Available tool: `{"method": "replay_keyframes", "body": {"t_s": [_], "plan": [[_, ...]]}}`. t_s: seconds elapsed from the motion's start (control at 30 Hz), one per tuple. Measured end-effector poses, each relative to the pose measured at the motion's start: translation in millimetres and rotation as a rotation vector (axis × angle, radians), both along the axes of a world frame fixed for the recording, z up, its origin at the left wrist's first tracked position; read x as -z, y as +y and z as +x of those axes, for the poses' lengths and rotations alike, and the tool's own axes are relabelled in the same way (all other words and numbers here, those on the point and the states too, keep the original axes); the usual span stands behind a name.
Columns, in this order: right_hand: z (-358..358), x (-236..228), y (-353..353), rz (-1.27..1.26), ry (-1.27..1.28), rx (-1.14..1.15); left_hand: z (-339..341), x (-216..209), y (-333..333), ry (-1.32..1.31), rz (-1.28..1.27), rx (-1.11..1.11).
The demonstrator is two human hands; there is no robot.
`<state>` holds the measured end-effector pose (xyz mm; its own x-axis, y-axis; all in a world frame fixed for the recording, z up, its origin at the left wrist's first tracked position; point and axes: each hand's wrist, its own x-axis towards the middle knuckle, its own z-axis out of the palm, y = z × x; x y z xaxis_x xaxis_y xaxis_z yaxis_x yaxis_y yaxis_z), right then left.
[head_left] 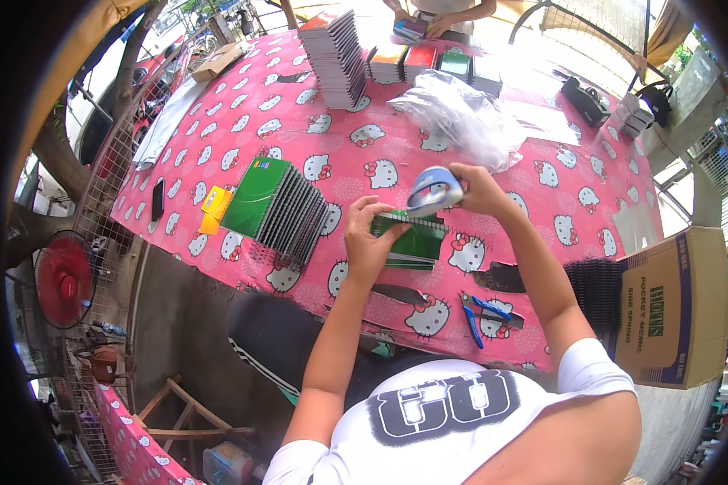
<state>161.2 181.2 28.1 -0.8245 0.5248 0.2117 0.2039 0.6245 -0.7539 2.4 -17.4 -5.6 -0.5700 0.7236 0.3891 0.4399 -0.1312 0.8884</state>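
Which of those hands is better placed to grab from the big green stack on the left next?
Probably the left hand: it's nearer the green stack, though it's touching other green notebooks. The right hand is farther away and holds a blue-and-white thing.

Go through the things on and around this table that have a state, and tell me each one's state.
Left hand: gripping the green notebook
Right hand: gripping a blue-and-white object
Blue pliers: lying down, handles apart
Green notebook stack: leaning
Plastic bag: crumpled
Phone: lying flat
Red fan: can't tell whether it's running
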Motion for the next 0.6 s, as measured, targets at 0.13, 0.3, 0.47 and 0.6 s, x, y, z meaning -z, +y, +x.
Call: {"method": "replay_keyframes", "body": {"t_s": [0.13,0.3,0.47,0.6], "plan": [[3,-16,-21,-0.407,0.189,-0.073,-4,5,-1,-0.344,0.104,0.079],[-18,0,-3,-0.242,0.116,-0.051,-11,9,-1,-0.519,0.240,0.150],[-26,1,-9,-0.108,0.092,-0.090,-17,13,-7,-0.574,0.146,0.139],[-31,-12,-14,-0.131,-0.110,0.026,-21,16,-9,-0.611,0.193,0.184]]}}
